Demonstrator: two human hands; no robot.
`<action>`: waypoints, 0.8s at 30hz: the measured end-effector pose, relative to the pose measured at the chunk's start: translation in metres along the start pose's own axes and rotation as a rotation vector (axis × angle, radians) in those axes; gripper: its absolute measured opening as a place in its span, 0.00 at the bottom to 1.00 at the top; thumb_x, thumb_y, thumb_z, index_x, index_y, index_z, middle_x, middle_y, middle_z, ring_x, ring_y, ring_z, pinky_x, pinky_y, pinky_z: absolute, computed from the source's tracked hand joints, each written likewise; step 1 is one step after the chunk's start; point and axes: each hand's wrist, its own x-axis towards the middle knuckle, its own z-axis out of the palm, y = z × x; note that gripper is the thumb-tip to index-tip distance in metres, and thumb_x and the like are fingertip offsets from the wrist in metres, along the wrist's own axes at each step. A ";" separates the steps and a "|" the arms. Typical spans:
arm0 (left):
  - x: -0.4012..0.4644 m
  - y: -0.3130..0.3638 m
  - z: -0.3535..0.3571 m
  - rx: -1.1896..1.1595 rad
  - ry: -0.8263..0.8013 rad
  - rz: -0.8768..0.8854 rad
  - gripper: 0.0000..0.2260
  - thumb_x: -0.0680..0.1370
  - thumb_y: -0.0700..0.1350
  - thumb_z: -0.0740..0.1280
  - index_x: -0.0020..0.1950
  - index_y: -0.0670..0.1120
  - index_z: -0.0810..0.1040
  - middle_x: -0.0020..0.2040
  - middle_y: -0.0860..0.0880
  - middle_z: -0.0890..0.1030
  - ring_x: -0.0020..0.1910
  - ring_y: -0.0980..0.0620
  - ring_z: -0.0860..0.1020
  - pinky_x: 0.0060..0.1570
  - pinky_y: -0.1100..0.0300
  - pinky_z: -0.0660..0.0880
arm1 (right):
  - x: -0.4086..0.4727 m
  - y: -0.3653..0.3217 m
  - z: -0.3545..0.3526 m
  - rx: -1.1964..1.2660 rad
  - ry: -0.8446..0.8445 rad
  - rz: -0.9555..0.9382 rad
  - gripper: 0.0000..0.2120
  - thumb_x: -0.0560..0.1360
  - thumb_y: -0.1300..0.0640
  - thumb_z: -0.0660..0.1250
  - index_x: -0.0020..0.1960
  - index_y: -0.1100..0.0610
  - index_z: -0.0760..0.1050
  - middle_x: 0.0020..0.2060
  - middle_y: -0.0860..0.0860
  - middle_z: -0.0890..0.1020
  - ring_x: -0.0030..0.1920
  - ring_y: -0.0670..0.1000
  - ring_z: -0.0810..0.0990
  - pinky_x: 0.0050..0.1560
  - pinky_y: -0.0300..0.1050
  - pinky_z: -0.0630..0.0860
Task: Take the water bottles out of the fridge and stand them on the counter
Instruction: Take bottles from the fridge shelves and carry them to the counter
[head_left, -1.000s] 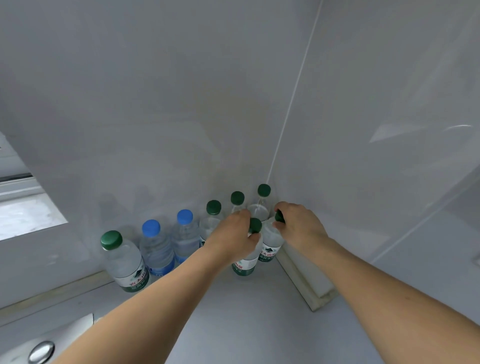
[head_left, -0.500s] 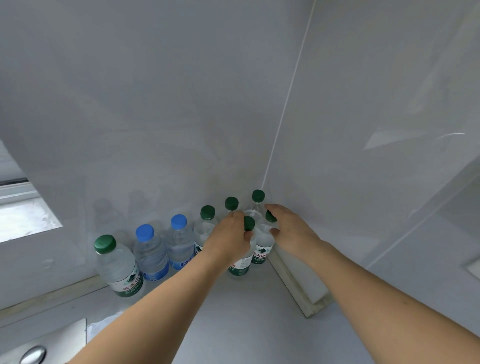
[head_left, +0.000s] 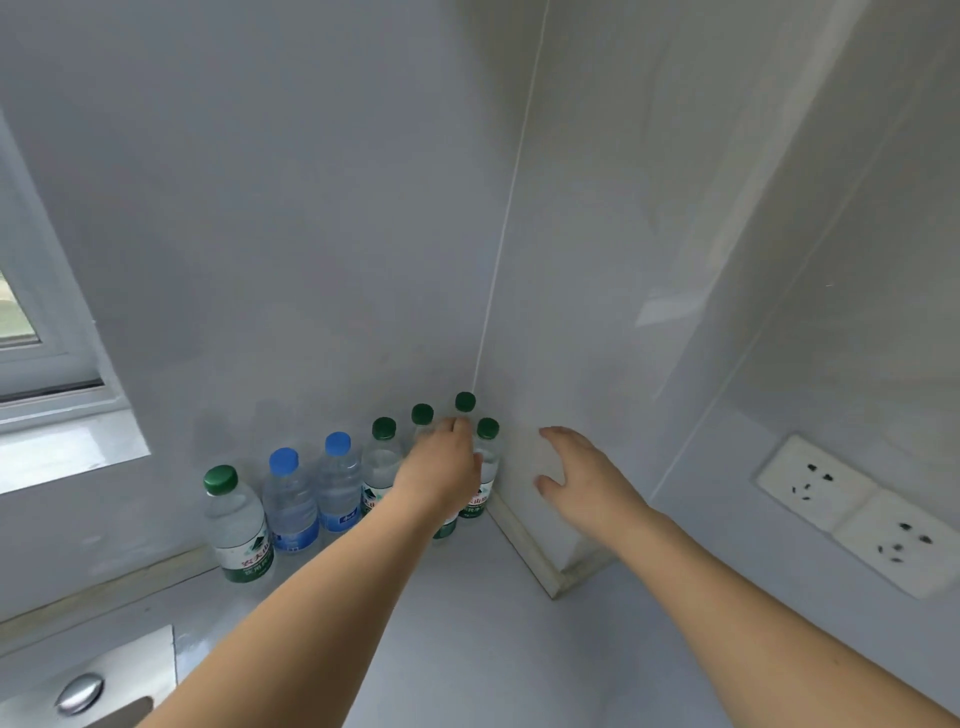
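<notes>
Several water bottles stand in a row on the grey counter (head_left: 493, 639) along the back wall into the corner. The leftmost has a green cap (head_left: 238, 525), two have blue caps (head_left: 291, 512) (head_left: 337, 488), and the rest are green-capped (head_left: 383, 457). My left hand (head_left: 441, 475) curls over the top of the front bottle (head_left: 444, 526) near the corner and hides its cap. My right hand (head_left: 579, 480) hovers with spread fingers, holding nothing, just right of the corner bottle (head_left: 487, 452), which stands alone.
A boxed-in wall section with a beige skirting strip (head_left: 524, 545) juts out on the right of the corner. A double wall socket (head_left: 852, 512) is on the right wall. A sink with a metal drain (head_left: 80, 693) lies at the lower left, under a window (head_left: 31, 332).
My right hand has let go of the corner bottle and drawn back to the right with its fingers spread. My left hand stays on the front bottle and now covers its cap.
</notes>
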 end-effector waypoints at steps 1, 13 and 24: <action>-0.012 0.013 -0.010 0.024 0.004 0.040 0.18 0.81 0.47 0.58 0.70 0.42 0.65 0.68 0.43 0.71 0.61 0.41 0.72 0.54 0.50 0.72 | -0.022 -0.001 -0.013 -0.012 0.027 0.017 0.29 0.79 0.55 0.62 0.77 0.55 0.55 0.76 0.50 0.58 0.75 0.49 0.57 0.71 0.38 0.53; -0.158 0.189 -0.075 0.145 0.043 0.492 0.19 0.83 0.48 0.54 0.73 0.45 0.61 0.72 0.48 0.66 0.68 0.45 0.67 0.58 0.48 0.71 | -0.260 0.022 -0.121 -0.097 0.330 0.205 0.28 0.79 0.54 0.62 0.76 0.55 0.58 0.75 0.48 0.60 0.74 0.48 0.59 0.71 0.41 0.57; -0.281 0.356 -0.055 0.115 -0.016 0.920 0.20 0.83 0.49 0.55 0.73 0.43 0.61 0.72 0.46 0.66 0.70 0.43 0.65 0.65 0.51 0.66 | -0.489 0.053 -0.177 -0.186 0.563 0.573 0.29 0.79 0.52 0.61 0.77 0.55 0.56 0.76 0.48 0.59 0.74 0.50 0.60 0.72 0.44 0.60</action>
